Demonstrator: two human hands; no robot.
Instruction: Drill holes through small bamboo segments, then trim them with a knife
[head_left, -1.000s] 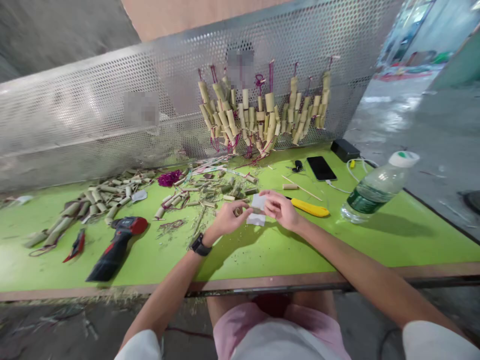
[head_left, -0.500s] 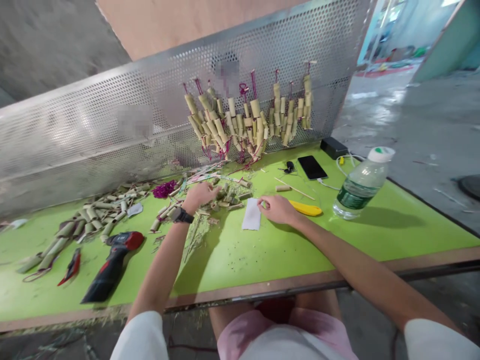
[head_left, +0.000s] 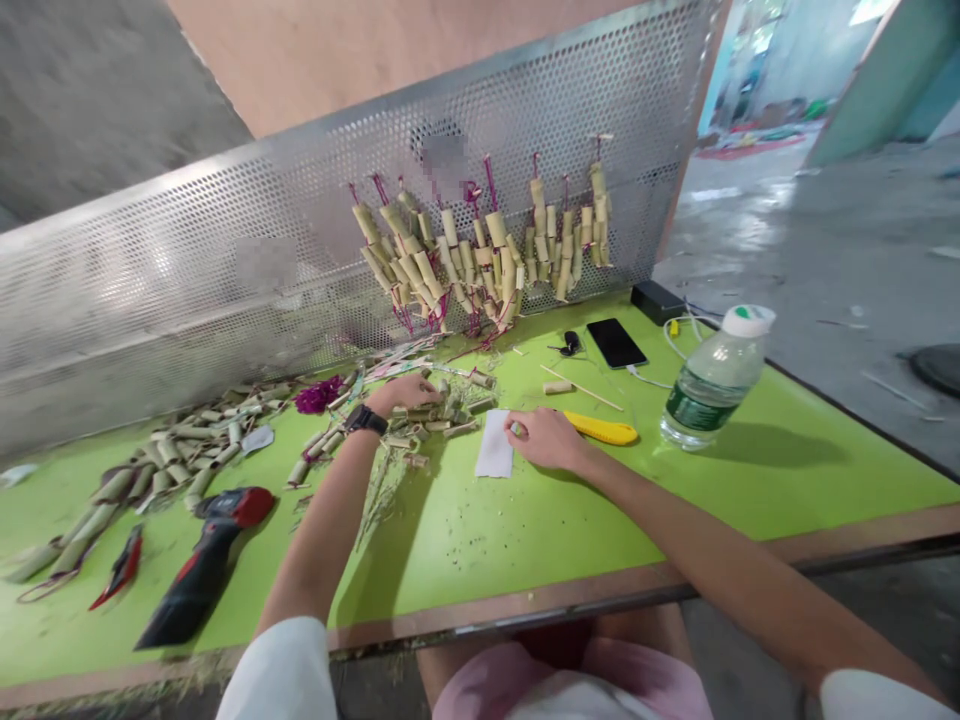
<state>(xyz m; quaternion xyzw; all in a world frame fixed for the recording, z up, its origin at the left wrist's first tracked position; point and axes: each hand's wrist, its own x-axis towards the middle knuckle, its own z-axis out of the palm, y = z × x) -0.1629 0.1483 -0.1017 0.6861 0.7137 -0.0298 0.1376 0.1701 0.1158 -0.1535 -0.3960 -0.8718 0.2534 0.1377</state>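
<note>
Two things are under the person's hands: a small heap of short bamboo tube pieces (head_left: 439,410) and a white slip of paper (head_left: 496,443), both lying on the green desk (head_left: 525,520) near its middle. The left hand (head_left: 405,390) rests on the near edge of the heap, fingers curled down among the pieces; whether they grip one cannot be told. The right hand (head_left: 546,438) lies just beside the paper, its fingers touching the slip's right edge, loosely bent and holding nothing. A yellow utility knife (head_left: 602,430) lies just behind the right hand. Farther right stand a plastic water bottle (head_left: 712,378) and a black phone (head_left: 616,342). To the left lie a larger scatter of bamboo tubes (head_left: 187,455), a red-and-black cordless drill (head_left: 196,570) and red cutters (head_left: 116,570). Strung bamboo bundles (head_left: 480,255) hang on the perforated metal panel (head_left: 187,270) at the back.
</note>
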